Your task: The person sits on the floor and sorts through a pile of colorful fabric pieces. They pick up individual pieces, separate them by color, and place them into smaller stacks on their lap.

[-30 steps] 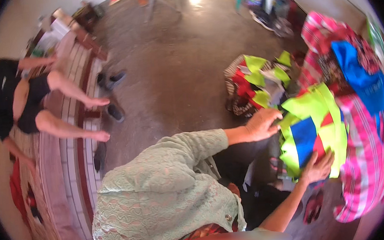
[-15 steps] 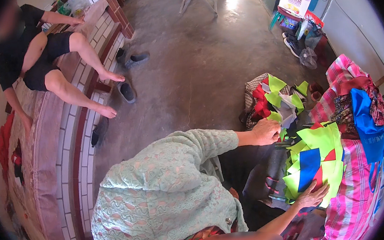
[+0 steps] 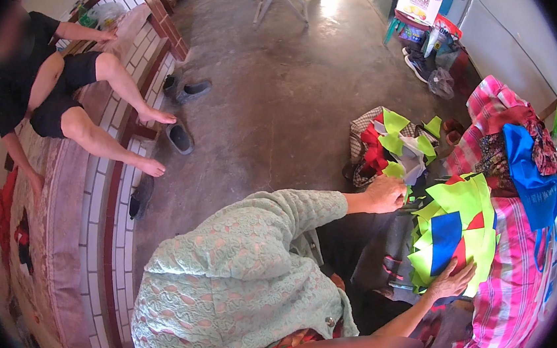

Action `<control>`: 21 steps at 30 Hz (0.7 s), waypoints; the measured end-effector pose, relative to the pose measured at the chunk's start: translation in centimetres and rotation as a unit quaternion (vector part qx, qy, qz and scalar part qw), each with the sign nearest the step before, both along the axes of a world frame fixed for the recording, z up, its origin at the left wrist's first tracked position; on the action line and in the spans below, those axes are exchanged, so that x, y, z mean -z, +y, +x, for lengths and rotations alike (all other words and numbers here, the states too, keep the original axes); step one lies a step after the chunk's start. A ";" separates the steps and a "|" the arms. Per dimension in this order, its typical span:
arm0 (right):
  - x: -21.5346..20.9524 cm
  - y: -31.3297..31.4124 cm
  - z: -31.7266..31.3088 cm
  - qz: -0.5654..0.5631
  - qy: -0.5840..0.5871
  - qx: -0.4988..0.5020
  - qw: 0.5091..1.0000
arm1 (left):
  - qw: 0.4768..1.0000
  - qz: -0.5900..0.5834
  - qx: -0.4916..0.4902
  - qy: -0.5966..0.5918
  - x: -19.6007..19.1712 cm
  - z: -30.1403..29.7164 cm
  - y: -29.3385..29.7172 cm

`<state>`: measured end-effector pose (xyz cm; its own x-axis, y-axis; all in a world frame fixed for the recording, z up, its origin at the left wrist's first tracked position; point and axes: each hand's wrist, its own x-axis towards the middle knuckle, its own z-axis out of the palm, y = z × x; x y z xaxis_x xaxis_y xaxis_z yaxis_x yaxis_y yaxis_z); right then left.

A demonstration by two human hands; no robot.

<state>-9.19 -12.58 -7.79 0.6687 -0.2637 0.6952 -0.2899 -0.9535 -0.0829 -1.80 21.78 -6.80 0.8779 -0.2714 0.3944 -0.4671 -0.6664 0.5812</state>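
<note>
My left hand (image 3: 388,193) is closed at the upper-left edge of a mat (image 3: 432,263) of overlapping fabric scraps, mostly lime green. Whatever its fingers pinch is hidden or too small to make out. Flat on the mat's lower part lies my right hand (image 3: 453,282), fingers stretched out. Beside it are a blue piece (image 3: 446,242) and a red piece (image 3: 459,252) among the lime ones. Just beyond my left hand stands a checked bag (image 3: 362,127) heaped with lime, red and grey-white scraps (image 3: 392,143).
Pink plaid cloth (image 3: 515,266) drapes along the right, with a blue cloth bag (image 3: 525,172) over it. A person (image 3: 77,66) sits on a brick-faced bed platform at the left. Grey shoes (image 3: 180,139) lie on the floor. A box on a stool (image 3: 418,3) stands at far right.
The whole view has shifted slightly. My left hand stays closed in about the same spot, and my right hand still rests flat on the scraps.
</note>
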 end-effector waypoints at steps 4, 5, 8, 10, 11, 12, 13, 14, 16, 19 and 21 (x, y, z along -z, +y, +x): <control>-0.2 0.2 -0.2 0.007 -0.003 -0.008 1.000 | 1.000 -0.006 -0.006 0.000 0.1 -0.2 -0.3; -0.1 0.1 -0.1 0.005 -0.003 -0.006 1.000 | 1.000 -0.001 -0.004 -0.005 0.2 0.0 -0.3; -0.1 0.3 0.0 0.002 -0.005 -0.004 1.000 | 1.000 0.000 0.000 -0.010 0.4 0.2 -0.4; -0.1 0.2 0.0 -0.001 -0.007 -0.004 1.000 | 1.000 -0.003 0.001 -0.008 0.5 0.2 -0.6; 0.0 0.1 0.0 -0.002 -0.008 -0.005 1.000 | 1.000 -0.003 -0.001 -0.006 0.5 0.2 -0.6; 0.0 0.2 0.0 -0.002 -0.009 -0.006 1.000 | 1.000 -0.001 -0.003 -0.005 0.5 0.1 -0.7; 0.0 0.2 -0.1 -0.002 -0.006 -0.002 1.000 | 1.000 -0.001 -0.002 -0.006 0.4 0.1 -0.7; -0.1 0.1 -0.1 -0.003 -0.004 0.003 1.000 | 1.000 -0.001 -0.001 -0.007 0.4 0.1 -0.8; -0.1 0.3 -0.1 -0.002 -0.003 0.004 1.000 | 1.000 -0.001 0.001 -0.006 0.4 0.1 -0.7; 0.0 0.2 -0.1 -0.002 -0.009 -0.002 1.000 | 1.000 -0.001 0.007 -0.002 0.4 0.1 -0.8; 0.0 -0.1 0.0 -0.004 -0.012 -0.008 1.000 | 1.000 -0.001 0.008 -0.002 0.4 0.1 -0.9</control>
<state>-9.19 -12.71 -7.84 0.6562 -0.2471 0.7130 -0.2729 -0.9586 -0.0810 -1.70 20.84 -7.18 0.8719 -0.2846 0.3986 -0.4800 -0.6583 0.5799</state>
